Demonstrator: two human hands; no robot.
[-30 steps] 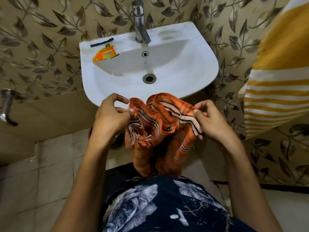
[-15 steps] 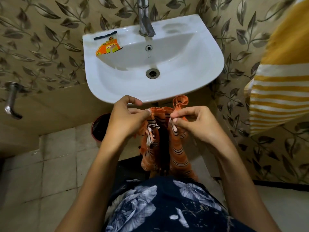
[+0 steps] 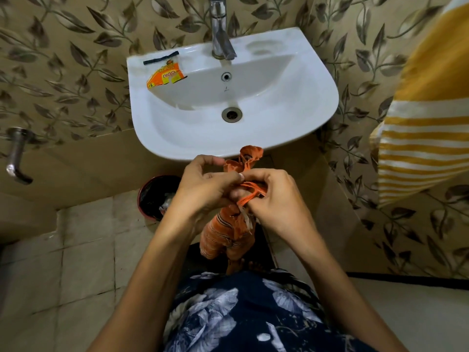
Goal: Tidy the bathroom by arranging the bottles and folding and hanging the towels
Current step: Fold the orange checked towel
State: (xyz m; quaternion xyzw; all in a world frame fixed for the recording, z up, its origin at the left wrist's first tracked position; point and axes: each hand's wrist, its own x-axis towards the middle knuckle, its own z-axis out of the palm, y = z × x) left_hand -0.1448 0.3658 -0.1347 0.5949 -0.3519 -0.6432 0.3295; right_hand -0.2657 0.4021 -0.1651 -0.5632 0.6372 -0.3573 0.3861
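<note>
Your left hand (image 3: 203,189) and right hand (image 3: 276,196) meet below the white sink (image 3: 291,118), both pinching the bunched orange striped towel (image 3: 223,229), which hangs toward the tiled floor (image 3: 76,262). Leaf-patterned wall (image 3: 63,59) surrounds you; a yellow striped towel (image 3: 421,138) hangs right, 1 orange sachet (image 3: 165,77) lies on the rim.

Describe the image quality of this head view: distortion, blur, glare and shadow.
Head view: wide-angle bending curves the white sink and the wall lines; the yellow striped towel at the right edge is stretched and soft; the left hand and right hand gripping the orange towel are slightly motion-blurred; glare on the tap; shadow under the sink darkens the bin.
</note>
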